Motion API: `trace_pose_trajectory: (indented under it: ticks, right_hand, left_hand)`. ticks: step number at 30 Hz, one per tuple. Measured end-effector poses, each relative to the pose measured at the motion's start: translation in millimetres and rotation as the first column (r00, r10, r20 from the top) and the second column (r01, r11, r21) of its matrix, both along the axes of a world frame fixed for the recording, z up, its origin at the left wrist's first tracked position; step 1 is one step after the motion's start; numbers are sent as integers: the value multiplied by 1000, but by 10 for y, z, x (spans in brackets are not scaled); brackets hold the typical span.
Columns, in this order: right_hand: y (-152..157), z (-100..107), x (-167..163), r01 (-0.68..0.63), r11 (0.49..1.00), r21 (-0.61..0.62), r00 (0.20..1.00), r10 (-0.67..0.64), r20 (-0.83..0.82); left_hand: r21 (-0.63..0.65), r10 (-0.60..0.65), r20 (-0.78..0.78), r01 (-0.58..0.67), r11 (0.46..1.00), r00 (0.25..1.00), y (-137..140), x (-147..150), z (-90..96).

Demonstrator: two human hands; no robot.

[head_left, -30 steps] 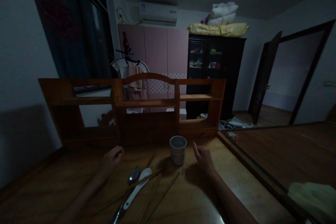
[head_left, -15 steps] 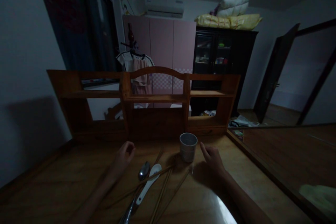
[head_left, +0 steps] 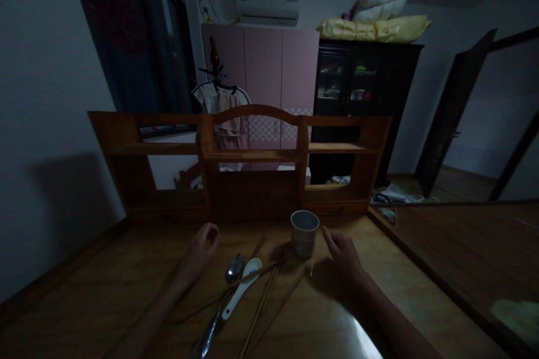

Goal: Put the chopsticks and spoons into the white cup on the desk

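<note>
My left hand (head_left: pixel 205 244) rests on the wooden table with its fingers curled in loosely and nothing seen inside. To its right lie a metal spoon (head_left: pixel 234 268) and a white soup spoon (head_left: pixel 242 290), with a chopstick (head_left: pixel 261 270) crossing over the white one. Several more chopsticks (head_left: pixel 263 302) are scattered beside them. A grey metal cup (head_left: pixel 304 235) stands upright behind these utensils. Just right of the cup, apart from it, is my right hand (head_left: pixel 343 249), thumb stretched out and the other fingers folded, holding nothing visible.
A wooden shelf unit (head_left: pixel 252 156) runs along the back of the tabletop (head_left: pixel 138 280). A raised wooden edge (head_left: pixel 415 266) borders the right side. Near the cup lies a small white strip (head_left: pixel 311 267). Light glares off the front of the table.
The whole view has shifted slightly, so the scene sits a little farther right. Both hands and the utensils keep their places on the table.
</note>
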State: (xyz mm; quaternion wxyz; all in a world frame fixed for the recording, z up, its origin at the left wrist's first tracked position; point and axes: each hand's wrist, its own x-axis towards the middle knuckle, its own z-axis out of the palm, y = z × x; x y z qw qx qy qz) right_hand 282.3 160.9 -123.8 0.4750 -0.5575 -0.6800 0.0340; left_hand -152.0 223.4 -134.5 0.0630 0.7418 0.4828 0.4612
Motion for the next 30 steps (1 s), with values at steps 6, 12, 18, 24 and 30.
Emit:
trace_pose_trajectory:
  ticks: [6, 12, 18, 24, 30]
  right_hand:
    - [-15, 25, -17, -8, 1000, -2, 1000, 8, 0]
    - [-17, 23, -21, -6, 1000, -1, 1000, 6, 1]
    - [-9, 30, -19, -18, 1000, 4, 1000, 18, 8]
    - [-13, 39, -24, -24, 1000, 0, 1000, 24, 12]
    - [-24, 36, -23, -37, 999, -1, 999, 37, 13]
  left_hand:
    - [1, 22, 4, -22, 1000, 1000, 13, -6, -10]
    - [9, 35, 3, -35, 999, 999, 35, -30, -36]
    - [-2, 29, -3, -29, 1000, 1000, 24, -32, -30]
    - [-13, 22, -13, -22, 1000, 1000, 41, -24, -45]
    - [-1, 21, -16, -21, 1000, 1000, 88, -29, -94]
